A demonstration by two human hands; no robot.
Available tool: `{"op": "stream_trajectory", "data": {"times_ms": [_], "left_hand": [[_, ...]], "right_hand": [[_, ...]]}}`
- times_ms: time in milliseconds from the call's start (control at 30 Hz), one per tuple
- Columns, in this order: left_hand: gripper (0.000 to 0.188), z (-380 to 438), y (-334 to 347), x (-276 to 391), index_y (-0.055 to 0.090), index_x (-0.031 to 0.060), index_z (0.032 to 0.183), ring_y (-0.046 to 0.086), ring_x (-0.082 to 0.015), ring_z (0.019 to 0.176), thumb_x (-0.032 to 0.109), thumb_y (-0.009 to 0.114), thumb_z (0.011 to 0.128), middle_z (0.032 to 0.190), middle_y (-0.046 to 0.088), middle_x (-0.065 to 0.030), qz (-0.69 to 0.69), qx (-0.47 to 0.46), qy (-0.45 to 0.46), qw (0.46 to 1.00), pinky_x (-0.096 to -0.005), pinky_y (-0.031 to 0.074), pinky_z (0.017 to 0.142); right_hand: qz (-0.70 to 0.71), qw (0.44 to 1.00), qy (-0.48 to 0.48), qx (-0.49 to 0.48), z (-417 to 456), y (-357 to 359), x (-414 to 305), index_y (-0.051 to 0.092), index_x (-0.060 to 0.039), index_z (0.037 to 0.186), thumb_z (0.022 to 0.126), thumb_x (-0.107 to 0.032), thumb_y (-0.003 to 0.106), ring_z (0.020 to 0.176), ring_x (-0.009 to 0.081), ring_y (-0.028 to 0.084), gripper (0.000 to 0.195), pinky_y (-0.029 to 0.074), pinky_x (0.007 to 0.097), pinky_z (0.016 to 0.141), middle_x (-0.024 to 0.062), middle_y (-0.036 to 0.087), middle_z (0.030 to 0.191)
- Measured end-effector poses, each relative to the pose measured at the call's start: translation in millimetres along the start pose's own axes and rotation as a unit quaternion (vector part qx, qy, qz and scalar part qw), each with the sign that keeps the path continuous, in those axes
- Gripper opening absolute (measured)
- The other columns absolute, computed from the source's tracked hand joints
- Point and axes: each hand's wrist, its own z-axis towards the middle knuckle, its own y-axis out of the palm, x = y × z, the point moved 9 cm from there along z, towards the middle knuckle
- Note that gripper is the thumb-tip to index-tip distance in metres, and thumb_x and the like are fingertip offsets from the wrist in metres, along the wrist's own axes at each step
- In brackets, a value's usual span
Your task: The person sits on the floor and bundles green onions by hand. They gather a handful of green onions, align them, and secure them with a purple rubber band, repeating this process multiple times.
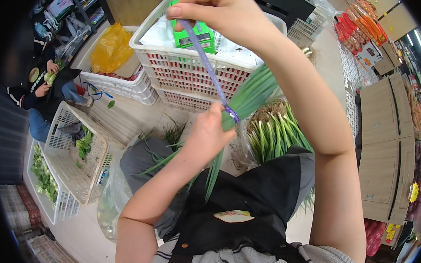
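My left hand (207, 138) is closed around a bunch of scallions (251, 90), whose long green leaves run up to the right and hang below my fist. A purple printed tie strip (208, 63) wraps the bunch just above that hand. Its long end rises, stretched nearly straight, to my right hand (228, 11), which pinches it between thumb and fingers above a white plastic crate (197, 59). Beside my knee, more scallions (279, 136) lie with white stalks and roots showing, partly in clear plastic.
Inside the white crate sits a green box (192, 38). A yellow plastic bag (112, 49) rests in another crate. At left, a tilted crate (96, 160) holds some leaves, beside a crate of greens (44, 178). A seated person (46, 76) handles greens. Cabinets (385, 143) stand right.
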Motion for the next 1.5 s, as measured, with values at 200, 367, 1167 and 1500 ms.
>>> {"op": "stream_trajectory", "data": {"times_ms": [200, 367, 1167, 1500], "left_hand": [[0.029, 9, 5, -37, 0.062, -0.0025, 0.098, 0.06, -0.012, 0.065, 0.016, 0.075, 0.079, 0.077, 0.065, -0.0041, -0.185, -0.074, -0.086, 0.976, -0.0273, 0.049, 0.06], [0.029, 3, 20, -47, 0.062, 0.0014, 0.097, 0.06, -0.0093, 0.065, 0.021, 0.077, 0.081, 0.08, 0.066, -0.0053, -0.389, -0.144, -0.241, 0.877, -0.0247, 0.049, 0.059], [0.039, -16, 70, -24, 0.048, -0.0089, 0.106, 0.059, -0.02, 0.056, 0.03, 0.041, 0.103, 0.085, 0.056, -0.0173, -0.919, -0.301, -0.157, 0.198, -0.0288, 0.052, 0.047], [0.012, -15, 77, 2, 0.045, -0.0045, 0.092, 0.065, -0.0237, 0.058, 0.006, 0.042, 0.097, 0.083, 0.055, -0.0192, -0.972, -0.218, -0.08, 0.038, -0.0297, 0.057, 0.048]], "right_hand": [[-0.029, 0.995, 0.044, 0.084, -56, -41, -6, 0.074, -0.001, 0.095, 0.09, -0.024, 0.07, 0.07, 0.0034, 0.054, 0.024, 0.043, 0.0203, 0.062, 0.0008, 0.071, 0.079], [0.04, 0.997, -0.002, 0.065, -90, -36, -12, 0.074, -0.0006, 0.097, 0.09, -0.016, 0.069, 0.079, 0.009, 0.065, 0.018, 0.052, 0.0258, 0.075, 0.0043, 0.073, 0.085], [0.193, 0.939, 0.173, 0.225, -273, 11, 180, 0.071, 0.0033, 0.094, 0.092, -0.009, 0.063, 0.078, 0.0094, 0.053, 0.015, 0.045, 0.0251, 0.073, 0.0053, 0.062, 0.102], [0.473, 0.82, 0.213, 0.244, -244, 104, 255, 0.065, 0.0003, 0.111, 0.099, -0.016, 0.056, 0.092, 0.0125, 0.063, 0.022, 0.051, 0.0281, 0.08, 0.0055, 0.067, 0.107]]}}
